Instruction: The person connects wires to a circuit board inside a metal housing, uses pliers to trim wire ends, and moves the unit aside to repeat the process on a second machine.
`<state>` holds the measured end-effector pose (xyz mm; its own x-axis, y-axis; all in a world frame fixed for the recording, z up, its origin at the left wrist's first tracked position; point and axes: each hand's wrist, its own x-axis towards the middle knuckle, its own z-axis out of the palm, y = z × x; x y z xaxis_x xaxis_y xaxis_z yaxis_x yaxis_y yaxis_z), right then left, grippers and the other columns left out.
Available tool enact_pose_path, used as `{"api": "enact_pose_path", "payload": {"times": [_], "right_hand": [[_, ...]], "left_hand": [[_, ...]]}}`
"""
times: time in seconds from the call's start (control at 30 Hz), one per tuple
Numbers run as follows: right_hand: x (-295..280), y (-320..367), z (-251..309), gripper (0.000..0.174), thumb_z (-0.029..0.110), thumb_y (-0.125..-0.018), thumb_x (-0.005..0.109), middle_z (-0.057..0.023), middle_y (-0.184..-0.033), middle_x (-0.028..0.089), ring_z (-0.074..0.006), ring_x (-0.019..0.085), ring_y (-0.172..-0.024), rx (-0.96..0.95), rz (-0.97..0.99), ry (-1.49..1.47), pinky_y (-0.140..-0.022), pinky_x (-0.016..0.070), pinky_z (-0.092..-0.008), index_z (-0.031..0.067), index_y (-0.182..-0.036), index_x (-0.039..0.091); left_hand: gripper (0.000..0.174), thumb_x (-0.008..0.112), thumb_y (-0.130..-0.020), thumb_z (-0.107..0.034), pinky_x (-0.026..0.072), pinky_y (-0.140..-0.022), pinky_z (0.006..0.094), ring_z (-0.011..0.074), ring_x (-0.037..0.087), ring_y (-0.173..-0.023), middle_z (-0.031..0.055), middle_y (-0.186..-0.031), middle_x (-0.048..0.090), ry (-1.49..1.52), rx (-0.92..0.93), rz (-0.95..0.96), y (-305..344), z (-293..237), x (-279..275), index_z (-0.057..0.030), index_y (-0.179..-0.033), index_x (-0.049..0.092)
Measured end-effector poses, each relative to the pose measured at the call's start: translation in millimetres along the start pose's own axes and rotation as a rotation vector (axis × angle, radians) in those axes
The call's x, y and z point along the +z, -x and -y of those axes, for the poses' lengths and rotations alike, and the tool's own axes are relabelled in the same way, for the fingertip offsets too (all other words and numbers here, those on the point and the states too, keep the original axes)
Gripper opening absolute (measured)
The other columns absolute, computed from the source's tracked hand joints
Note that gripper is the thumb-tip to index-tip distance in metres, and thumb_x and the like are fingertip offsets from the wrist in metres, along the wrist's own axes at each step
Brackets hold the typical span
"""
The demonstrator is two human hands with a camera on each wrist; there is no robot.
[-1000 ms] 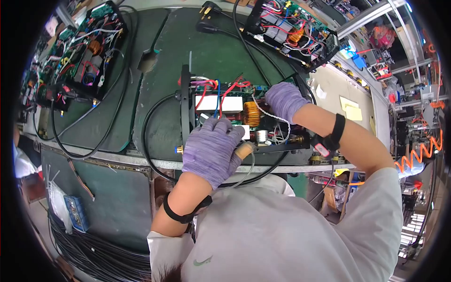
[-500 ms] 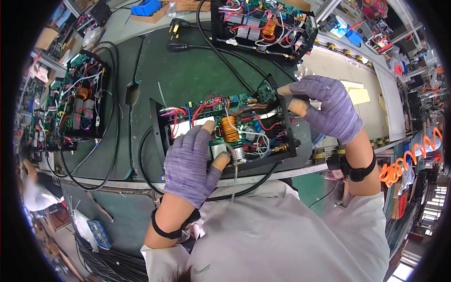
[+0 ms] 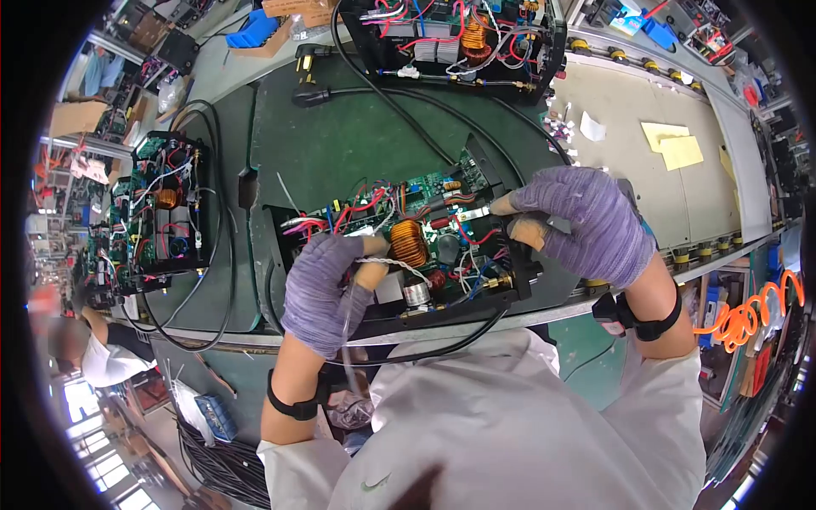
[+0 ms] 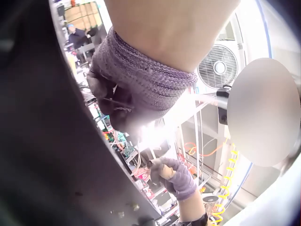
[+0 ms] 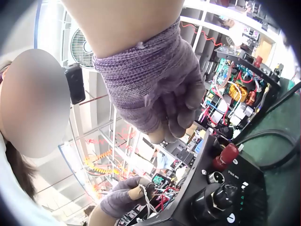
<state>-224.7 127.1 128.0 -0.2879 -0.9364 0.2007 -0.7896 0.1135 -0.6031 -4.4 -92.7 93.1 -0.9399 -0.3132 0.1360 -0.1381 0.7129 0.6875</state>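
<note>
A black metal chassis [image 3: 463, 309] lies on the green bench, its circuit board and wiring exposed. My gloved left hand [image 3: 323, 293] pinches a twisted white wire [image 3: 408, 269] between bare thumb and fingertip, beside the copper-wound coil [image 3: 409, 244]. A thin clear strip [image 3: 347, 327] hangs down from that hand. Over the chassis's right end, my gloved right hand [image 3: 595, 221] has bent fingers, with thumb and index apart and nothing visible between them. The right wrist view shows it above the end panel [image 5: 197, 174], which carries a red terminal [image 5: 225, 157].
Another opened unit [image 3: 459, 42] stands behind, and a third [image 3: 166, 204] to the left. Black cables loop across the green bench [image 3: 297, 153]. A plug [image 3: 310, 68] lies at the back. Yellow papers [image 3: 680, 149] rest on the board at right.
My left hand has gone from resting flat over the chassis to pinching the white wire. My right hand moved off the board to the right, then came back beside the end panel.
</note>
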Motion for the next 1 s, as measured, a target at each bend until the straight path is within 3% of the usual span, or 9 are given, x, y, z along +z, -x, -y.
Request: {"api": "enact_pose_path", "payload": {"times": [0.1,0.27,0.3,0.43,0.57,0.67,0.77,0.87,1.0], "right_hand": [[9.4,-11.3,-0.3,0.021,0.020,-0.080,0.071,-0.0115,-0.088,0.067,-0.0313,0.065,-0.084,-0.059,0.088,-0.002,-0.074,0.0523,-0.0397,0.0083,-0.097,0.071],[34.1,-30.1,6.0,0.029,0.014,-0.076,0.069,-0.0072,-0.088,0.065,-0.0294,0.063,-0.086,-0.288,0.314,0.076,-0.075,0.0501,-0.0414,0.0155,-0.105,0.070],[27.0,-40.0,20.0,0.035,0.013,-0.075,0.067,-0.0061,-0.096,0.066,-0.0269,0.062,-0.097,-0.214,0.641,0.193,-0.082,0.0487,-0.0405,0.0171,-0.109,0.069],[52.7,-33.3,8.1,0.030,0.017,-0.073,0.067,-0.0037,-0.090,0.066,-0.0235,0.059,-0.099,-0.313,0.958,0.386,-0.083,0.0458,-0.0407,0.0168,-0.103,0.069],[56.6,-45.1,0.2,0.025,0.021,-0.067,0.069,-0.0076,-0.085,0.066,-0.0291,0.061,-0.089,-0.347,0.911,0.330,-0.073,0.0474,-0.0429,0.0144,-0.091,0.070],[56.5,-39.6,5.3,0.022,0.020,-0.069,0.069,-0.0097,-0.084,0.066,-0.0307,0.062,-0.085,-0.280,0.685,0.229,-0.071,0.0485,-0.0446,0.0121,-0.090,0.070],[39.8,-53.8,21.4,0.021,0.016,-0.076,0.066,-0.0146,-0.081,0.064,-0.0337,0.063,-0.082,-0.023,0.733,0.204,-0.072,0.0504,-0.0443,0.0087,-0.095,0.069],[49.4,-43.1,-10.0,0.019,0.011,-0.084,0.062,-0.0180,-0.083,0.064,-0.0376,0.063,-0.080,-0.101,0.247,-0.160,-0.074,0.0518,-0.0421,0.0057,-0.101,0.068],[31.7,-49.8,-7.3,0.020,0.016,-0.094,0.057,-0.0102,-0.082,0.068,-0.0191,0.065,-0.070,0.367,0.243,-0.431,-0.066,0.0516,-0.0317,0.0031,-0.106,0.067]], "left_hand": [[0.027,0.072,-0.087,-0.017,0.0457,-0.061,0.0213,0.0055,0.056,-0.068,0.0004,-0.084,0.063,0.460,-0.301,-0.071,16.3,3.2,8.8,-0.0034,-0.110,0.067],[0.028,0.069,-0.086,-0.013,0.0461,-0.071,0.0212,0.0072,0.057,-0.080,0.0024,-0.090,0.065,0.612,-0.493,-0.061,27.0,11.2,6.8,-0.0014,-0.111,0.065],[0.029,0.069,-0.086,-0.013,0.0463,-0.074,0.0217,0.0081,0.059,-0.084,0.0038,-0.094,0.066,0.665,-0.552,-0.039,28.8,12.6,5.8,-0.0004,-0.111,0.064],[0.029,0.067,-0.086,-0.009,0.0454,-0.070,0.0199,0.0062,0.057,-0.077,-0.0001,-0.085,0.064,0.641,-0.549,0.006,29.8,9.9,1.8,0.0005,-0.113,0.063],[0.026,0.068,-0.086,-0.013,0.0483,-0.071,0.0243,0.0097,0.059,-0.077,0.0049,-0.087,0.066,0.609,-0.484,-0.029,34.1,19.8,8.1,-0.0014,-0.109,0.067],[0.029,0.066,-0.087,-0.008,0.0478,-0.074,0.0228,0.0082,0.059,-0.081,0.0029,-0.089,0.065,0.556,-0.465,0.021,32.6,19.4,5.4,0.0014,-0.114,0.063],[0.027,0.069,-0.084,-0.013,0.0493,-0.073,0.0280,0.0146,0.061,-0.077,0.0092,-0.090,0.067,0.579,-0.450,-0.029,34.4,21.7,10.3,-0.0039,-0.109,0.068],[0.027,0.070,-0.082,-0.012,0.0497,-0.073,0.0290,0.0163,0.062,-0.078,0.0099,-0.091,0.067,0.580,-0.494,0.003,33.5,19.2,6.3,-0.0040,-0.108,0.068],[0.028,0.072,-0.080,-0.012,0.0502,-0.071,0.0306,0.0193,0.063,-0.079,0.0109,-0.091,0.068,0.457,-0.325,0.062,33.2,16.7,2.8,-0.0036,-0.106,0.068]]}}
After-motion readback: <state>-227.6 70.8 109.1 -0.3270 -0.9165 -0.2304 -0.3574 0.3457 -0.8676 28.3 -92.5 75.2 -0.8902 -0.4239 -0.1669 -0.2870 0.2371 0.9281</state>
